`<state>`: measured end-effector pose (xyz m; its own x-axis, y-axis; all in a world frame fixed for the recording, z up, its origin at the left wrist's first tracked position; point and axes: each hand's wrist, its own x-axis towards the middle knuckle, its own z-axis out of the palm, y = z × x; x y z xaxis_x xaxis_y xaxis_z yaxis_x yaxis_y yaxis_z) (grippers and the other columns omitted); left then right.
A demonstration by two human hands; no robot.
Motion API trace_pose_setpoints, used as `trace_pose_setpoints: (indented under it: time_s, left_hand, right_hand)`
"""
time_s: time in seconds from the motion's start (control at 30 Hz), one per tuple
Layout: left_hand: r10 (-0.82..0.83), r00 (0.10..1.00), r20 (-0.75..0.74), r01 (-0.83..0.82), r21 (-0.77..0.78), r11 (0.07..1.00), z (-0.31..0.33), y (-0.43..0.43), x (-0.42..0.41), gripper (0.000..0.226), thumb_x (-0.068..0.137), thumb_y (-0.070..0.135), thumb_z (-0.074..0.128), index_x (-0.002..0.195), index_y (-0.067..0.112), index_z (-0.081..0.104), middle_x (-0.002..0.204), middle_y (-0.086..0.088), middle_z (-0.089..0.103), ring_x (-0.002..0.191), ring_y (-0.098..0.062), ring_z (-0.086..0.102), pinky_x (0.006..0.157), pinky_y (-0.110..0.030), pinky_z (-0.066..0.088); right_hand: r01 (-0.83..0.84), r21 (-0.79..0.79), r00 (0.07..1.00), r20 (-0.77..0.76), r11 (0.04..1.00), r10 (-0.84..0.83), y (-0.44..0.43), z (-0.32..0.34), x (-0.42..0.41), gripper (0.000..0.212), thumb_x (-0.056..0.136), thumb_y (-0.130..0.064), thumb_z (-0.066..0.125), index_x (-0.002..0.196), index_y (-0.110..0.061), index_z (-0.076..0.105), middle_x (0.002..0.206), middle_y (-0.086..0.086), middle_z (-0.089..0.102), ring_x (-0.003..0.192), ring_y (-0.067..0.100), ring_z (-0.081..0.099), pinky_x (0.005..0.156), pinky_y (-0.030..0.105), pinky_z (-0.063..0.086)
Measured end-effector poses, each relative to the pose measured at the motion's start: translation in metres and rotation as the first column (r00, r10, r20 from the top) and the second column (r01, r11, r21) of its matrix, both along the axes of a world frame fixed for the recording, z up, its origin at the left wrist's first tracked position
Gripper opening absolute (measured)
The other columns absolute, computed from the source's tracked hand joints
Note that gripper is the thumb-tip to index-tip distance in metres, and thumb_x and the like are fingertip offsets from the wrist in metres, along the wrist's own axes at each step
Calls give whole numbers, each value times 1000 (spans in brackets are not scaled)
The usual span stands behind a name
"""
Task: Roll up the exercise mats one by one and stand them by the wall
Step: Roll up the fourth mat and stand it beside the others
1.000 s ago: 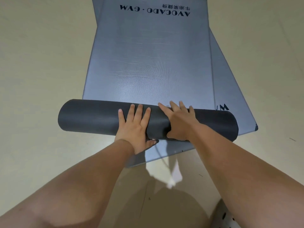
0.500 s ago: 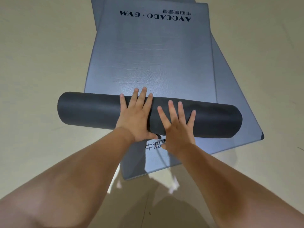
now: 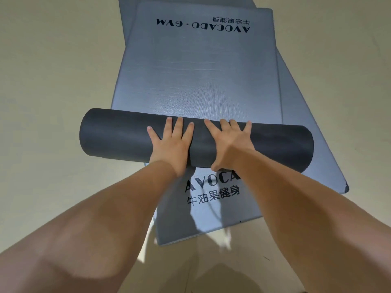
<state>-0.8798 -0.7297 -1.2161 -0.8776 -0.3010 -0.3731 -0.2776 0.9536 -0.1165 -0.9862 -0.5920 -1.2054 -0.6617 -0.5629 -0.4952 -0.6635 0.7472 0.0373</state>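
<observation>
The top grey-blue exercise mat (image 3: 196,77) lies flat on the floor with black "AVOCADO GYM" print at its far end. Its near part is wound into a thick dark roll (image 3: 118,135) lying crosswise. My left hand (image 3: 172,144) presses on the roll's middle with straight, spread fingers. My right hand (image 3: 229,142) presses beside it, fingers straight over the top, thumb down the near side. A second grey-blue mat (image 3: 211,210) lies underneath, skewed, its printed near end showing below the roll.
Beige floor (image 3: 53,81) surrounds the mats on the left, right and near side. A further mat edge (image 3: 124,9) shows under the top mat at the far left. No wall is in view.
The roll has moved away from me along the top mat and grown thicker. More of the lower mat's print is uncovered. My right hand went from the near side onto the roll's top.
</observation>
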Motion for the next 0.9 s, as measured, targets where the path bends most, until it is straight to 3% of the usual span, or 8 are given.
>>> trace_pose_setpoints:
  time_s: [0.37, 0.53, 0.6, 0.73, 0.8, 0.83, 0.9]
  left_hand:
    - [-71, 997, 6, 71, -12, 997, 15, 16, 23, 92, 86, 16, 65, 157, 20, 7, 156, -11, 26, 150, -38, 17, 111, -76, 18]
    - [-104, 992, 65, 101, 48, 994, 26, 42, 63, 83, 84, 28, 68, 152, 19, 22, 140, -10, 43, 133, -37, 37, 110, -62, 27]
    - [-130, 986, 107, 121, 85, 989, 31, 52, 77, 77, 83, 35, 68, 148, 20, 29, 132, -8, 50, 120, -33, 46, 104, -51, 33]
    - [-162, 967, 196, 133, 153, 979, 38, 62, 88, 63, 79, 28, 72, 134, 24, 42, 114, -2, 58, 105, -26, 56, 92, -41, 37]
    - [-158, 963, 219, 116, 193, 974, 41, 61, 83, 60, 75, 29, 75, 128, 26, 46, 101, 2, 58, 95, -24, 57, 84, -39, 37]
    - [-151, 961, 233, 101, 213, 972, 43, 58, 79, 62, 72, 30, 79, 125, 27, 47, 96, 4, 57, 91, -23, 57, 80, -38, 35]
    - [-138, 949, 285, 59, 268, 962, 47, 48, 64, 71, 63, 35, 87, 123, 30, 49, 95, 7, 57, 89, -21, 55, 79, -38, 35]
  right_hand:
    - [-4, -61, 998, 62, 998, 8, 24, 9, 26, 120, 77, -58, 82, 166, -40, 2, 167, 9, 30, 156, 32, 22, 122, 69, 13]
    - [-28, -23, 991, 128, 999, 31, 52, 15, 66, 109, 81, -54, 75, 165, -40, 8, 156, 5, 43, 145, 30, 36, 121, 68, 19]
    - [-61, 23, 982, 179, 998, 56, 62, 18, 78, 105, 79, -55, 74, 163, -42, 13, 146, 2, 51, 136, 30, 46, 118, 66, 25]
    - [-71, 73, 942, 333, 995, 43, 74, 27, 87, 97, 64, -55, 85, 147, -45, 36, 115, -3, 63, 107, 28, 62, 103, 56, 38]
    - [-51, 49, 939, 341, 997, 32, 75, 30, 88, 99, 61, -58, 88, 146, -47, 37, 118, -2, 63, 113, 29, 62, 106, 57, 36]
    - [-50, 33, 947, 318, 998, 37, 76, 30, 89, 105, 62, -60, 88, 151, -47, 34, 128, 0, 61, 125, 31, 57, 112, 62, 31]
    - [-66, 23, 968, 246, 998, 58, 78, 32, 94, 123, 66, -68, 84, 163, -45, 11, 162, 8, 37, 154, 34, 27, 120, 72, 9]
